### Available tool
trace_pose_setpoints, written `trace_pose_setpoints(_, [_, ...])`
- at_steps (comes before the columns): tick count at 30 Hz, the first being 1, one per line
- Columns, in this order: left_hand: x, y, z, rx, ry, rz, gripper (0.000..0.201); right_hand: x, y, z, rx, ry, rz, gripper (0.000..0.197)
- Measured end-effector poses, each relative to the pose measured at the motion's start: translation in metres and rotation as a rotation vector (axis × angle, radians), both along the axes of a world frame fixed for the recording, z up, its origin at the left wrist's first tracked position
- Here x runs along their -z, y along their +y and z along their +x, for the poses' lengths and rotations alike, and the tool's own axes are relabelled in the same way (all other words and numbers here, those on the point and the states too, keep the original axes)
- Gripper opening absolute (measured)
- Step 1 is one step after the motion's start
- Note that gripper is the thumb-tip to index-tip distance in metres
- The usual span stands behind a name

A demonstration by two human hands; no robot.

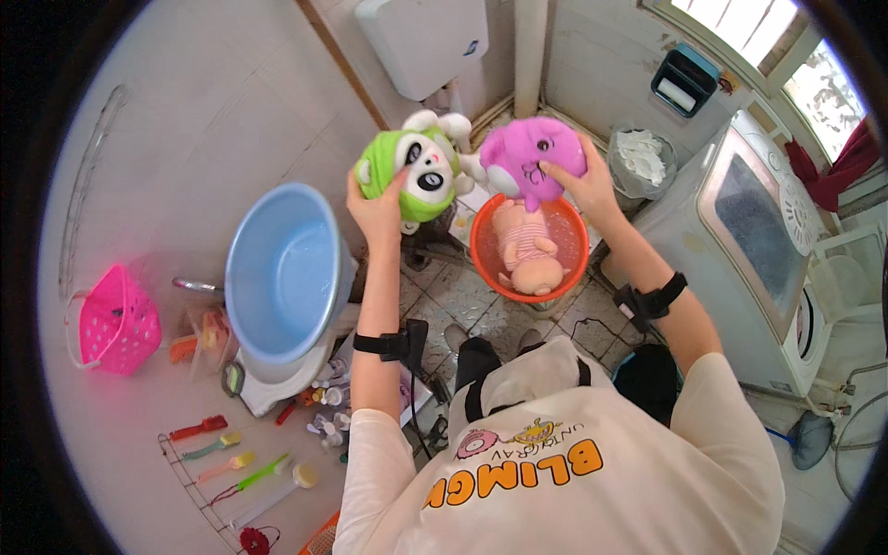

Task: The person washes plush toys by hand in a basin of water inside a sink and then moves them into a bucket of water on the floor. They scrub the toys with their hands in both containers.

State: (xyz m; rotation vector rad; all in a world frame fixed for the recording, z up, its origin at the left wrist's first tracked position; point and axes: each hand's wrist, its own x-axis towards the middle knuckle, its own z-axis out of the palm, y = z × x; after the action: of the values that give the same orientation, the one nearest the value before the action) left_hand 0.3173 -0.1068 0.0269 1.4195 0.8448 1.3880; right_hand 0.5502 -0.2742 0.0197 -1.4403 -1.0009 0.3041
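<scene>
My left hand (377, 209) is closed on a plush panda (421, 168) with a white face, dark eye patches and a lime-green hood. Beside it, my right hand (585, 190) grips a purple plush toy (527, 155) with a round dark eye and a pale belly patch. Both toys are held up in front of me, close together. Just below the purple toy stands an orange-red basin (477, 257) of water. A pale pink plush doll (529, 245) in a striped top lies in that basin.
On the left a large blue basin (287, 268) sits over a white sink (268, 388). A pink basket (116, 322) and several brushes (236, 464) hang on the wall. To the right are a washing machine (740, 250) and a lined waste bin (642, 165).
</scene>
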Motion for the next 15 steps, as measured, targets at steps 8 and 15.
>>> trace_pose_setpoints(8, [0.205,-0.001,0.076,0.026,0.368,-0.152,0.055,0.158,-0.036,0.062,0.193,0.111,-0.255,0.056])
trace_pose_setpoints(15, [0.379,-0.01,0.107,0.082,0.671,-0.126,0.057,0.331,-0.038,0.099,0.447,0.206,-0.491,0.06])
